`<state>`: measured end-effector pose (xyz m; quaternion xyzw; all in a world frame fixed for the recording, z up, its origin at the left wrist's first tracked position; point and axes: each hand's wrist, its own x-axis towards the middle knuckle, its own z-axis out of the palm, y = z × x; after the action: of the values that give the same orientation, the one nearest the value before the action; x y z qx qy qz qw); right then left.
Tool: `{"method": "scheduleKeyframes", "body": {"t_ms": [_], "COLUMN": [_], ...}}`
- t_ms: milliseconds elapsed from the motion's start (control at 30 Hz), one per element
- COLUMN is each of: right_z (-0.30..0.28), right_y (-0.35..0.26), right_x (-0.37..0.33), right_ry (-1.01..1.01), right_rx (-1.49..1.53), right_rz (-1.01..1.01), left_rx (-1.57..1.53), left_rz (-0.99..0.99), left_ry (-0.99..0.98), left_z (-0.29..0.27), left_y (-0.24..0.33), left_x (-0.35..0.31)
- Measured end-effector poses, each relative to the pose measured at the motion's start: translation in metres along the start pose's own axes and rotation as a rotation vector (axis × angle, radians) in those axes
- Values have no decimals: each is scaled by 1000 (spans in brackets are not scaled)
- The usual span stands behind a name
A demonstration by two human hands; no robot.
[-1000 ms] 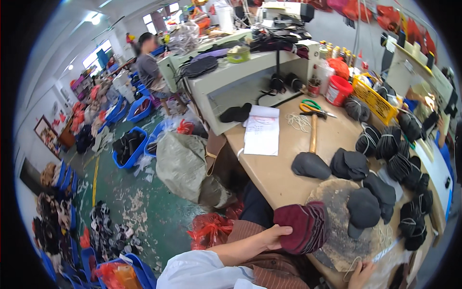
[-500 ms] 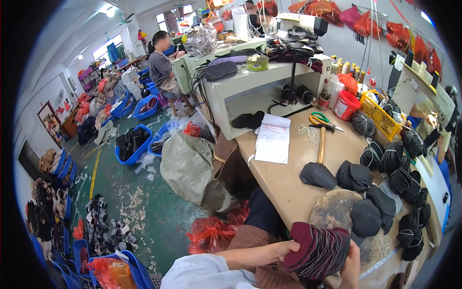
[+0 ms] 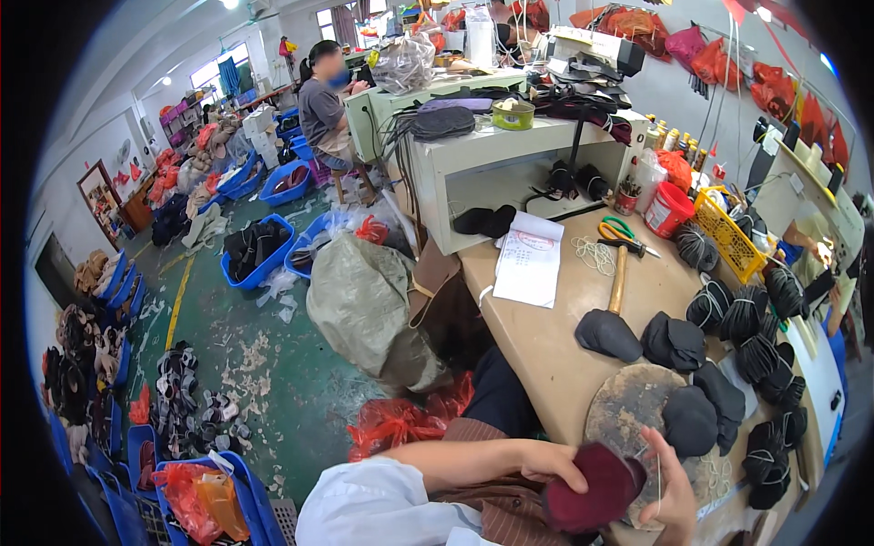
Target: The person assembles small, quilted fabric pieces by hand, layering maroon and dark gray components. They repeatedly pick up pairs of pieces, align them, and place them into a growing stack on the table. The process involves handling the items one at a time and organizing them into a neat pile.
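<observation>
My left hand (image 3: 552, 465) is closed round a stack of maroon and black cut fabric pieces (image 3: 592, 489), a maroon face turned up. Just right of the stack is my right hand (image 3: 675, 487), thumb and fingers spread, with a thin pale band (image 3: 658, 473) stretched between them. Whether the band touches the stack, I cannot tell. Beyond the hands lies a round worn block (image 3: 612, 414), with dark rounded pieces (image 3: 689, 420) on its right side. More loose pale bands (image 3: 716, 475) lie beside it.
On the tan table are a hammer (image 3: 619, 282), green-and-orange-handled scissors (image 3: 617, 227), a paper sheet (image 3: 528, 264), tied black bundles (image 3: 756, 359), a red bucket (image 3: 667, 209) and a yellow basket (image 3: 728, 235). Blue tubs (image 3: 259, 259) stand on the floor left. Another person (image 3: 325, 114) sits beyond.
The stack has turned from a fanned edge-on view to its maroon face. My right hand has come off its right side and spread, with the pale band now visible. The view has shifted slightly.
</observation>
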<state>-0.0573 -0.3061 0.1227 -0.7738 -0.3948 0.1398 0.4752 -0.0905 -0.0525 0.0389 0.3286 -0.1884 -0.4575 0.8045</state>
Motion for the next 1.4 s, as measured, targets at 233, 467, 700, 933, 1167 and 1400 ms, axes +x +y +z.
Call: {"method": "scheduleKeyframes", "body": {"t_ms": [233, 467, 700, 933, 1167, 1400], "right_z": [19, -19, -2, 48, 52, 44], "right_y": [-88, -11, 50, 43, 26, 59], "right_x": [56, -42, -22, -9, -15, -55], "right_ry": [-348, 175, 926, 422, 494, 672], "right_rx": [-192, 560, 612, 707, 981, 1447], "right_rz": [-315, -6, 98, 87, 198, 216], "left_rx": [767, 24, -43, 370, 423, 491], "left_rz": [-390, -97, 235, 374, 350, 380], "left_ry": [35, 284, 347, 693, 584, 485], "left_z": [-10, -32, -10, 18, 23, 17], "left_y": [22, 47, 44, 8, -6, -15], "left_x": [39, 14, 14, 56, 57, 66]}}
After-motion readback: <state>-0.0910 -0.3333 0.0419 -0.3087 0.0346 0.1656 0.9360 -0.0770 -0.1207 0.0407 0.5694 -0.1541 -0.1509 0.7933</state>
